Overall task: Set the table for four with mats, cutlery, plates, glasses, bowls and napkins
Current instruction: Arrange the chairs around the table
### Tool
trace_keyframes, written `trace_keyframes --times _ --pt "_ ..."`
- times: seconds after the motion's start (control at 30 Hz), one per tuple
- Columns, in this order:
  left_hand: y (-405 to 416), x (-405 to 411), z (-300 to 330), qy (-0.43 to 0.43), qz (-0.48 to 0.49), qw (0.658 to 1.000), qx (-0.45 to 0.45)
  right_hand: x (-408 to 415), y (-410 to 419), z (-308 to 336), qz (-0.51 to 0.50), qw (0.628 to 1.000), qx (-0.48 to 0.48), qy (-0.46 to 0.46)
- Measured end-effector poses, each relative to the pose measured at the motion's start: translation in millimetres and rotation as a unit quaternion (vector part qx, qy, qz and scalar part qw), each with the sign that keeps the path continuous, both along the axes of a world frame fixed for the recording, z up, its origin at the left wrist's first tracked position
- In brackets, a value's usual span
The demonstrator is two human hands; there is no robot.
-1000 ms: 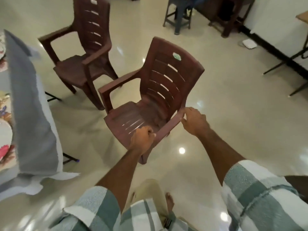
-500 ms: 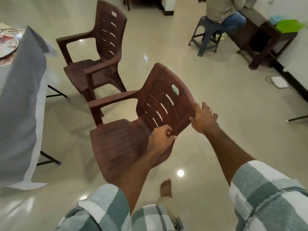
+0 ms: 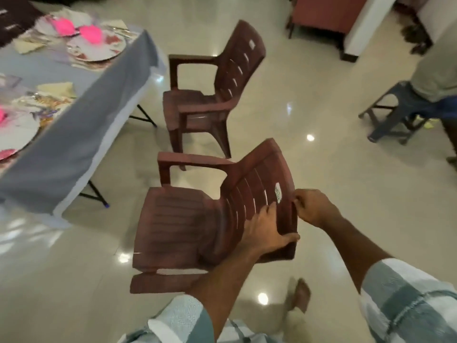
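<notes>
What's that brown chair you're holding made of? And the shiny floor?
The nearer brown chair looks like moulded plastic: it seems one piece, with slots in the back, ridged seat lines and a dull sheen. The left hand and right hand grip its backrest. The floor looks like polished tile or stone, cream and glossy, mirroring ceiling lights; which one is unclear.

My view: right hand (image 3: 312, 209) fingertips hidden behind near brown plastic armchair (image 3: 197, 219) backrest; its legs under the seat can't be seen. Grey-clothed table (image 3: 81, 125) cut off at left edge. Pink bowls on patterned plates (image 3: 95, 44) motion-blurred, cutlery unreadable. Seated person on blue stool (image 3: 395, 107) cropped at right edge
</notes>
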State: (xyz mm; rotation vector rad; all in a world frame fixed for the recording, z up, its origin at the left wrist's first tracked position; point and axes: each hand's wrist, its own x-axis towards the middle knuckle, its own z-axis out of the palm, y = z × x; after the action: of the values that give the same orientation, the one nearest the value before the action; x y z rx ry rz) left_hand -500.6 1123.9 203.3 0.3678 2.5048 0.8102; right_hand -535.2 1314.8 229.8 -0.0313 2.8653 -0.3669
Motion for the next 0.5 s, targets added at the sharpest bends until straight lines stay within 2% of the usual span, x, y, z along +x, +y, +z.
trace_keyframes --times 0.07,0.13,0.2,0.3,0.37,0.5 --pt "21.5 -9.2 1.0 0.001 0.035 0.999 0.000 -40.6 10.4 -3.3 0.147 0.986 0.065 0.048" --pt "38.2 -21.4 2.3 -0.001 0.047 0.999 -0.006 -79.2 19.9 -3.7 0.304 0.936 0.167 0.066" --pt "46.2 -29.1 1.4 0.001 0.049 0.999 -0.024 -108.9 29.9 -11.1 0.422 0.877 0.226 0.041" --pt "58.4 -14.2 3.9 -0.028 0.116 0.992 -0.045 -128.5 37.9 -26.3 0.511 0.822 0.249 0.040" --pt "72.3 3.2 11.1 -0.056 0.159 0.981 -0.097 -134.7 38.6 -37.8 0.561 0.788 0.242 0.077" --pt "107.7 27.9 13.0 -0.074 0.280 0.935 -0.203 -151.4 45.5 -39.6 0.613 0.759 0.172 0.140"
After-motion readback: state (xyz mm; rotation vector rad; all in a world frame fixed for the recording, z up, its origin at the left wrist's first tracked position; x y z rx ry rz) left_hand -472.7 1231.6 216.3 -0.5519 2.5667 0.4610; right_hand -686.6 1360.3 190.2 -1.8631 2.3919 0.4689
